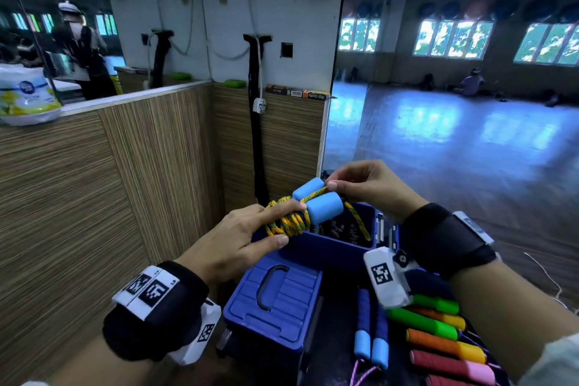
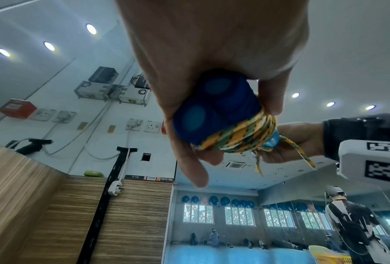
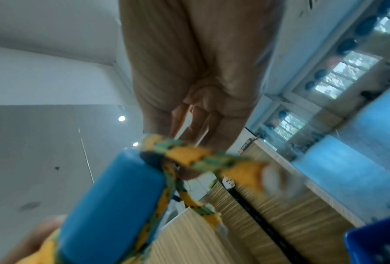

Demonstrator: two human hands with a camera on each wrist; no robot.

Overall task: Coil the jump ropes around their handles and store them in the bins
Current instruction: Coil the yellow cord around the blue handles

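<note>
coiling was nearly done: the left hand (image 1: 238, 238) gripped the wound yellow-green rope (image 1: 286, 222) on its blue handles (image 1: 322, 207) above the open blue bin (image 1: 332, 249); the right hand (image 1: 366, 188) pinched the loose tail. more ropes (image 1: 438, 335) lay unstored.

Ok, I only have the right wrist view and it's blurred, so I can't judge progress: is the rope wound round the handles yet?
Observer: Mostly. The head view shows several turns of the yellow-green rope binding the two blue handles; the left hand grips the coils.
Operator: Where's the bin?
Observer: The open blue bin sits right below the bundle.
Operator: More ropes left?
Observer: Yes, several other jump ropes lie nearer the person, on the right.
</note>
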